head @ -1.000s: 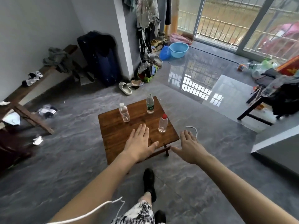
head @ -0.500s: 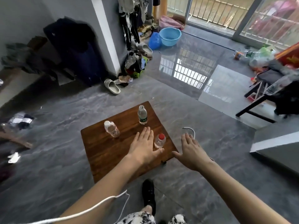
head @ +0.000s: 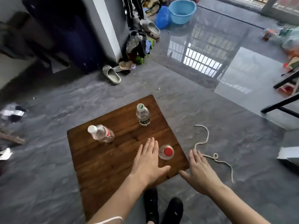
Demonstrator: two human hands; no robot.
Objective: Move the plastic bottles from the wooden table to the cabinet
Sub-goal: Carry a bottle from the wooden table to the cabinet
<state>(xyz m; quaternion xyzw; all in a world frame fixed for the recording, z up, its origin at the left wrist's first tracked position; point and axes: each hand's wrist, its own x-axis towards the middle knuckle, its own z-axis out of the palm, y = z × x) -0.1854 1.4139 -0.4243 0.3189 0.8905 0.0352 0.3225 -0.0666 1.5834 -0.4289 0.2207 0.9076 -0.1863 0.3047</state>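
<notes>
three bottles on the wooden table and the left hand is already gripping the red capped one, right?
Not quite. The head view shows three bottles on the wooden table, but the left hand grips nothing: it is open, fingers straight, beside the red-capped bottle.

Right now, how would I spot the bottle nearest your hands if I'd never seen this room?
Find the low wooden table on the grey floor. Three clear plastic bottles stand on it; look near its right edge, just beside the left hand. That bottle alone has a red cap; the other two have pale ones.
</notes>
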